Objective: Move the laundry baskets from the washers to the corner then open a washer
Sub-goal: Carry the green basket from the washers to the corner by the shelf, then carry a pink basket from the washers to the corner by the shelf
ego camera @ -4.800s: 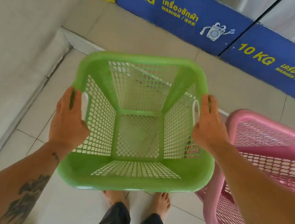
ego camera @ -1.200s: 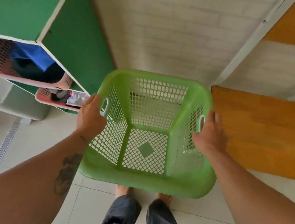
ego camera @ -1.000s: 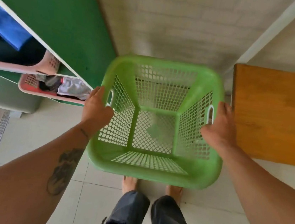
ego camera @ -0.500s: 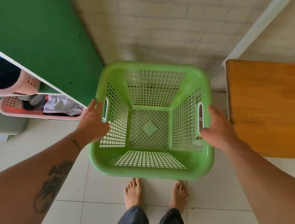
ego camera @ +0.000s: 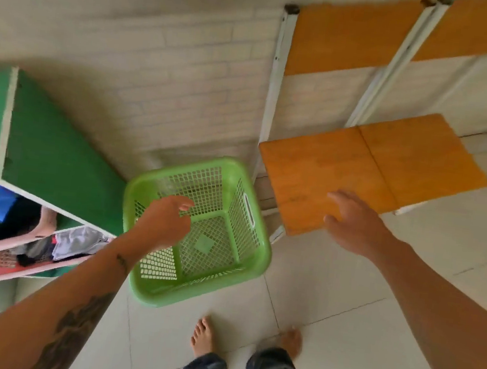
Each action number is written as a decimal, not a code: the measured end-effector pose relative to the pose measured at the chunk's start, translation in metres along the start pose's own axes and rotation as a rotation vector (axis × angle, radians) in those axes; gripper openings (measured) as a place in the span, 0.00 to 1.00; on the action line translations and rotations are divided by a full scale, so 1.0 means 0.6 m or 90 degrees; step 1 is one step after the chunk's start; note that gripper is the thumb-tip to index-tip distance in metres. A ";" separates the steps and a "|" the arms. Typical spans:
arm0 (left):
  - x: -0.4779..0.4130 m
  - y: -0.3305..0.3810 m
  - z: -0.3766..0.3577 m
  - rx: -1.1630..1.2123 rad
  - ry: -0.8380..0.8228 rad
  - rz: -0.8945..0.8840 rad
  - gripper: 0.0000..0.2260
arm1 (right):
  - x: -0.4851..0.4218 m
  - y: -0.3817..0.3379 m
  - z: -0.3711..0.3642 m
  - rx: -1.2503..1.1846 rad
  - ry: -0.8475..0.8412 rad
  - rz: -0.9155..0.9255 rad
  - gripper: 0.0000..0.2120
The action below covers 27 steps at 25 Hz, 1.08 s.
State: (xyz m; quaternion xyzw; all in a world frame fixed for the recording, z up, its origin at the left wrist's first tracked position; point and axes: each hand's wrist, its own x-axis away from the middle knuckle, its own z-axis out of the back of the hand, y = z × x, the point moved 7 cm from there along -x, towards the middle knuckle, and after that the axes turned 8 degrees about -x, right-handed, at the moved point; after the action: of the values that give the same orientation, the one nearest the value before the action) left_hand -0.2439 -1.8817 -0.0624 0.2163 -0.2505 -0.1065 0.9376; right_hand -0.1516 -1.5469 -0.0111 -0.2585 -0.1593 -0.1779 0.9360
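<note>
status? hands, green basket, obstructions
Left hand and right hand open, empty. Green basket on floor between green shelf and orange bench. Nothing in the way.

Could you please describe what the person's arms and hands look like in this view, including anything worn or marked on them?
Both arms are bare, with no sleeves, gloves, watch or rings visible. The left hand has a small dark tattoo at its wrist and a larger dark tattoo further up the forearm. The right hand and its forearm show no markings.

Orange chairs [ego camera: 369,172], green shelf [ego camera: 55,155]
</note>
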 end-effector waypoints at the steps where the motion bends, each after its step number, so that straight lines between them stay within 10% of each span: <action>1: 0.000 0.053 0.021 -0.014 0.002 -0.037 0.19 | 0.030 0.014 0.036 -0.012 0.015 -0.009 0.27; 8: 0.046 0.525 0.038 -0.080 -0.022 -0.263 0.12 | 0.270 0.221 0.303 -0.093 0.209 -0.123 0.26; 27: 0.299 1.553 -0.394 -0.237 -0.087 -0.661 0.14 | 0.801 0.958 0.747 -0.126 0.485 -0.415 0.23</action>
State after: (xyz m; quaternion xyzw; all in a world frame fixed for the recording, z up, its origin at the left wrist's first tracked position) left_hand 0.1161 -1.0303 0.2568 0.1344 -0.1485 -0.6110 0.7659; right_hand 0.4207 -0.9633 0.2965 -0.1997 0.1382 -0.5564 0.7946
